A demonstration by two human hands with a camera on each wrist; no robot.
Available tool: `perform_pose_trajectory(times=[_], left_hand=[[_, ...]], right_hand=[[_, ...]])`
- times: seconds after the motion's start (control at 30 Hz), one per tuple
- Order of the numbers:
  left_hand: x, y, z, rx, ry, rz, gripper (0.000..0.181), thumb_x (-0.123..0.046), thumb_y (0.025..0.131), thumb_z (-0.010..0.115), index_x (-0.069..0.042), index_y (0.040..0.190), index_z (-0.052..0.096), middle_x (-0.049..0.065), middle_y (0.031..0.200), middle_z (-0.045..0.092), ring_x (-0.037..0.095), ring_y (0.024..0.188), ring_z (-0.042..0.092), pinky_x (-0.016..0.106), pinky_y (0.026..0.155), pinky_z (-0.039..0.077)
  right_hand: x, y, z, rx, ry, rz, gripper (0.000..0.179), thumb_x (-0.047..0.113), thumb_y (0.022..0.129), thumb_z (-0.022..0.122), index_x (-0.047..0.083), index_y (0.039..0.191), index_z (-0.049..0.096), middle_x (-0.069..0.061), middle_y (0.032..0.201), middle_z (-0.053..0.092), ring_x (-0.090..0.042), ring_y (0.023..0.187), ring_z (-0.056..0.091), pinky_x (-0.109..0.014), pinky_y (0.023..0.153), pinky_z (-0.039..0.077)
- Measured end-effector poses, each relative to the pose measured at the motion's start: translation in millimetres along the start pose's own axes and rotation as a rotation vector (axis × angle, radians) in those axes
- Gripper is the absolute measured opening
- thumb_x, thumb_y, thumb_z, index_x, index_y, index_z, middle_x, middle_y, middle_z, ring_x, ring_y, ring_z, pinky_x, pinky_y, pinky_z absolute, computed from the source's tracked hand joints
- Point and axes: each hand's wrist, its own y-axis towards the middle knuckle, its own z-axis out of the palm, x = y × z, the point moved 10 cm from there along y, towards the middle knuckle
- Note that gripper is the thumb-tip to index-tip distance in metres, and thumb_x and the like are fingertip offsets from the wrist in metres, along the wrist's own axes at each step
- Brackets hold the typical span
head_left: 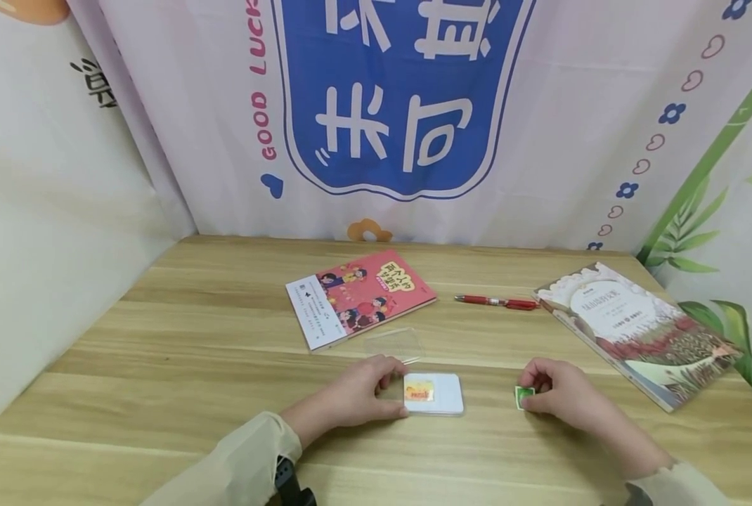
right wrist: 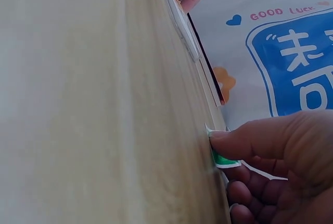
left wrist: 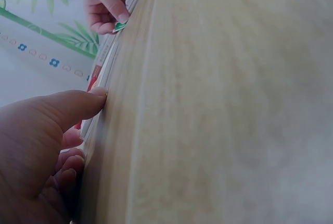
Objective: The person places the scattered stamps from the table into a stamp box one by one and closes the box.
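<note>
In the head view my left hand (head_left: 365,395) holds the left end of a flat white case (head_left: 448,392), thumb at its near corner and index finger at its far one. A small yellow-and-orange stamp (head_left: 419,391) lies on the left part of the case. To the right, my right hand (head_left: 562,395) pinches a small green stamp (head_left: 523,391) with a white border between thumb and fingers, close to the tabletop. The right wrist view shows the green stamp (right wrist: 225,161) under the thumb. Just behind the case lies a clear plastic cover (head_left: 393,344).
Behind the cover is a pink-and-white book (head_left: 366,299). A red pen (head_left: 496,301) lies right of it, its end by a second, pale illustrated book (head_left: 635,327). The wooden table (head_left: 192,337) ends at a printed curtain (head_left: 211,140).
</note>
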Motion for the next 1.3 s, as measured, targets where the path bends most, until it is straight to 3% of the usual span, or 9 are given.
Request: perform_pose_trajectory(times=[0.37, 0.73, 1.0, 1.3], left_hand=[[0.8, -0.6, 0.7, 0.003, -0.003, -0.012, 0.051, -0.036, 0.075, 0.074, -0.017, 0.12, 0.057, -0.006, 0.083, 0.048, 0.009, 0.075, 0.044, 0.022, 0.064, 0.039], [2.6, 0.4, 1.0, 0.005, 0.001, -0.019, 0.051, -0.038, 0.076, 0.074, -0.018, 0.12, 0.057, -0.007, 0.084, 0.049, 0.009, 0.076, 0.045, 0.022, 0.064, 0.039], [2.2, 0.0, 0.3, 0.0, -0.015, -0.016, 0.051, -0.036, 0.076, 0.074, -0.018, 0.121, 0.057, -0.006, 0.085, 0.049, 0.01, 0.077, 0.045, 0.022, 0.065, 0.04], [2.9, -0.4, 1.9, 0.009, -0.009, -0.025, 0.051, -0.037, 0.076, 0.073, -0.019, 0.121, 0.056, -0.007, 0.086, 0.049, 0.009, 0.078, 0.045, 0.022, 0.066, 0.04]], right_hand=[[-2.7, 3.2, -1.8, 0.041, 0.061, 0.031, 0.011, 0.005, 0.079, 0.067, 0.003, 0.088, 0.062, -0.004, 0.08, 0.057, -0.015, 0.074, 0.049, -0.023, 0.062, 0.042], [-0.7, 11.4, 9.1, 0.098, 0.341, 0.116, 0.024, 0.012, 0.083, 0.066, -0.003, 0.101, 0.06, -0.004, 0.085, 0.057, -0.016, 0.075, 0.052, -0.028, 0.063, 0.047], [16.8, 19.4, 26.1, 0.15, 0.519, 0.078, 0.024, 0.01, 0.082, 0.067, -0.004, 0.099, 0.058, -0.002, 0.083, 0.056, -0.012, 0.073, 0.053, -0.024, 0.065, 0.049], [31.2, 27.7, 46.0, 0.187, 0.555, 0.046, 0.028, 0.006, 0.082, 0.065, -0.01, 0.103, 0.055, -0.002, 0.083, 0.056, -0.012, 0.074, 0.054, -0.024, 0.065, 0.05]])
